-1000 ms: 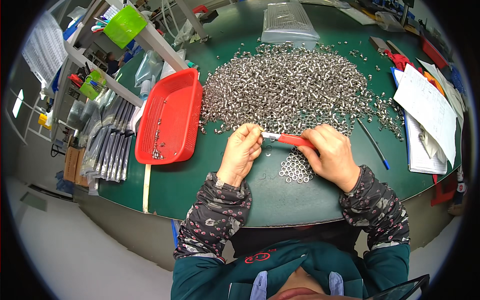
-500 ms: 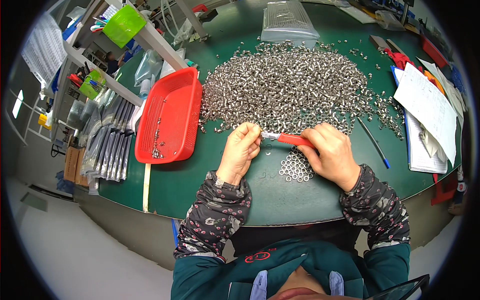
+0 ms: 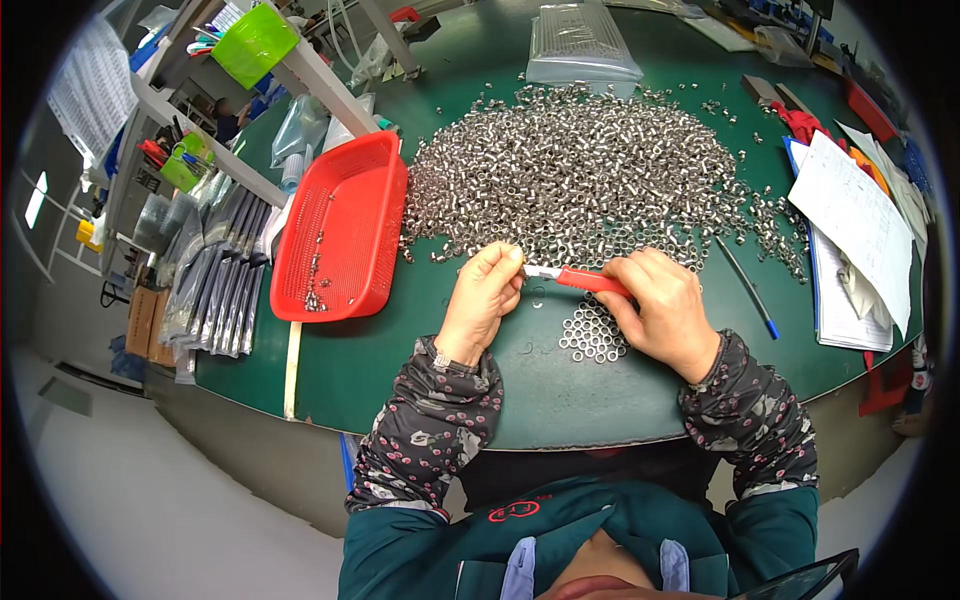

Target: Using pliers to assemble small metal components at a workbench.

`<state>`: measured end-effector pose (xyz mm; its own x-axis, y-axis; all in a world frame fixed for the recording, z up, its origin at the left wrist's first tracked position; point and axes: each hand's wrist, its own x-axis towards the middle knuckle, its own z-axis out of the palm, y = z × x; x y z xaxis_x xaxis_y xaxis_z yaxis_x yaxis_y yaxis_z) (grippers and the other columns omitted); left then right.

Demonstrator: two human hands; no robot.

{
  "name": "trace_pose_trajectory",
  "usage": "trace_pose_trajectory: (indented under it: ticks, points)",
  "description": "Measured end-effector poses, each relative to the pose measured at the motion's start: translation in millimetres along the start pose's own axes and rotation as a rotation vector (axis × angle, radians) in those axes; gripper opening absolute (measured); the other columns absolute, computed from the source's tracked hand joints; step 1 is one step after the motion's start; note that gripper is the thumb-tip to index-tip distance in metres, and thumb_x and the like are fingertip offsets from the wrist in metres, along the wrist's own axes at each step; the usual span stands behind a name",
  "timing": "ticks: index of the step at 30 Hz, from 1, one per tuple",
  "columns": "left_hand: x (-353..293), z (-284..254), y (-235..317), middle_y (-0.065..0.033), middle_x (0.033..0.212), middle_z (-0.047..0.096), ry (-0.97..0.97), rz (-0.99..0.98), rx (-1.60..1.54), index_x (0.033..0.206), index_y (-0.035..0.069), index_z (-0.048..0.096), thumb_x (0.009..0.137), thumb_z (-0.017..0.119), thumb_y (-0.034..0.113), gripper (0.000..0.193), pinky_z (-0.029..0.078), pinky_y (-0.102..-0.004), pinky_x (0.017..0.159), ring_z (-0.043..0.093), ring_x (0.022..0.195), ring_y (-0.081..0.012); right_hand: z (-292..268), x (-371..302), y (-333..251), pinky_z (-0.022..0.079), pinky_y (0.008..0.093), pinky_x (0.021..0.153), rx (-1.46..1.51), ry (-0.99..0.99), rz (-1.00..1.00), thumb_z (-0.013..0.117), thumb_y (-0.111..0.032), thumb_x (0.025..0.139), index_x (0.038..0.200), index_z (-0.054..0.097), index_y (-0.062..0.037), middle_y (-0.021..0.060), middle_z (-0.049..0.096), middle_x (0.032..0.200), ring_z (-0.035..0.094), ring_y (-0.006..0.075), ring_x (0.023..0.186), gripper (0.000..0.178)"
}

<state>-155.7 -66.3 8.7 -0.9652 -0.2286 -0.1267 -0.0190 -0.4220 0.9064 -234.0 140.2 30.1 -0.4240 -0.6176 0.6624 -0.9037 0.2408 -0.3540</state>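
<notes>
Barely anything has shifted since a second ago; the right hand (image 3: 665, 310) still grips the red-handled knife (image 3: 590, 282), blade meeting a small metal piece pinched in the left hand (image 3: 487, 295), braced steady. A small cluster of rings (image 3: 592, 335) lies just below, within easy reach, the big heap (image 3: 590, 170) behind.

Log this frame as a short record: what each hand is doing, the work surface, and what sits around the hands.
left hand: left hand pinches a small metal piece at the tip of the tool
right hand: right hand grips a red-handled tool
surface: green table
behind hands: large pile of small metal rings
under right hand: small cluster of rings
left of hands: red tray holding a few pieces
right of hands: blue pen, papers
</notes>
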Motion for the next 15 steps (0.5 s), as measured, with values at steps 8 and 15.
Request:
trace_pose_trajectory:
  ticks: [8,15]
  points:
    - [1.1,-2.1,0.0,0.0020,0.064,0.048,-0.004,-0.019,0.019,0.083,0.006,0.054,0.091,0.049,0.017,0.014,0.022,-0.0153,0.039,0.029,0.044,-0.0012,1.0,-0.4,0.4,0.044,0.0337,0.054,-0.001,-0.002,0.005,0.068,-0.013,0.068,0.082,0.056,-0.0056,0.0064,0.051,0.067,0.053,0.0228,0.064,0.021]
    - [0.6,-0.7,1.3,0.0021,0.063,0.047,0.013,-0.022,0.043,0.082,0.006,0.054,0.091,0.049,0.020,0.017,0.023,-0.0155,0.038,0.029,0.044,-0.0012,0.4,0.4,0.1,0.044,0.0339,0.054,0.018,-0.001,0.008,0.068,-0.013,0.068,0.082,0.056,-0.0057,0.0063,0.052,0.067,0.053,0.0229,0.064,0.020]
